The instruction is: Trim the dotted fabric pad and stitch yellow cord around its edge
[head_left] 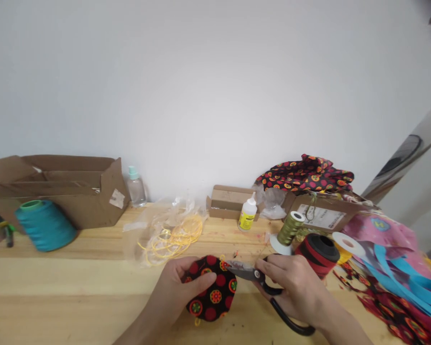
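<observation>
My left hand [177, 290] pinches a rounded piece of black fabric [215, 296] with red dots and bright flower prints, its thumb lying on top. Small yellow cord loops show at the fabric's top and bottom edges. Black-handled scissors [253, 274] are gripped in my right hand [290, 282], with the blades pointing left. Their tips meet the upper right edge of the fabric near the top loop; whether they touch the cord I cannot tell.
Behind lie yellow cord [187, 232] in a plastic bag, a glue bottle [247, 213] and a small carton [230, 196]. At left stand a teal thread cone [45, 225] and a cardboard box [107, 201]. Thread spools [290, 230], blue ribbon [405, 278] and fabric scraps [391, 306] crowd the right.
</observation>
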`<state>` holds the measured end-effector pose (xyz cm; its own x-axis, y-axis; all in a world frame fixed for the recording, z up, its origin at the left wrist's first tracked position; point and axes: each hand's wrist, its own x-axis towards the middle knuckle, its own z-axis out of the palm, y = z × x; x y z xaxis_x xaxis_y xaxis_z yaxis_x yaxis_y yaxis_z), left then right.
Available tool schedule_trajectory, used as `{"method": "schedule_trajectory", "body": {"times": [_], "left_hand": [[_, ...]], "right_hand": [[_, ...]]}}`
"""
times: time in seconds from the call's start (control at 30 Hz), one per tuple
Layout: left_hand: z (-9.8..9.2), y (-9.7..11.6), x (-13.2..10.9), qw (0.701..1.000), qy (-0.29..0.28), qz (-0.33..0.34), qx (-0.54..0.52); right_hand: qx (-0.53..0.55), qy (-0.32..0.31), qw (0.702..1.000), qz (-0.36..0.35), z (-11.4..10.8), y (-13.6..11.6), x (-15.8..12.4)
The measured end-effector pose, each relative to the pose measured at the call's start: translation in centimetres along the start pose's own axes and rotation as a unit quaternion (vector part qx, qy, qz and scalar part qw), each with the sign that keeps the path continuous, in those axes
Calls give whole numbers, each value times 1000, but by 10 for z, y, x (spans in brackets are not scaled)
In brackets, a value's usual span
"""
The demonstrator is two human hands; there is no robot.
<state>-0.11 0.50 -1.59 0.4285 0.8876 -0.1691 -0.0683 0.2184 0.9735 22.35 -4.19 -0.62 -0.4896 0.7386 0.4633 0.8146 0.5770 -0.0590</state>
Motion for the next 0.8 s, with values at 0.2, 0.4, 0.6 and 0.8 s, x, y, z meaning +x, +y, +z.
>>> {"method": "schedule_trajectory", "body": {"times": [0.2, 0.4, 0.6, 0.8], "left_hand": [[-1, -2, 1, 1000, -8, 2, 13], [-1, -2, 1, 1000, -8, 5, 16], [-3, -3, 0, 1000, -10, 0, 14], [-2, -3, 1, 1000, 3, 3, 23]], "right_hand": [[5, -15, 1000, 9, 1, 0, -1], [-2, -22, 1000, 8, 0, 0, 0], [-28, 3, 1000, -4, 1, -1, 0], [-42, -14, 999, 1, 2, -2, -2]]}}
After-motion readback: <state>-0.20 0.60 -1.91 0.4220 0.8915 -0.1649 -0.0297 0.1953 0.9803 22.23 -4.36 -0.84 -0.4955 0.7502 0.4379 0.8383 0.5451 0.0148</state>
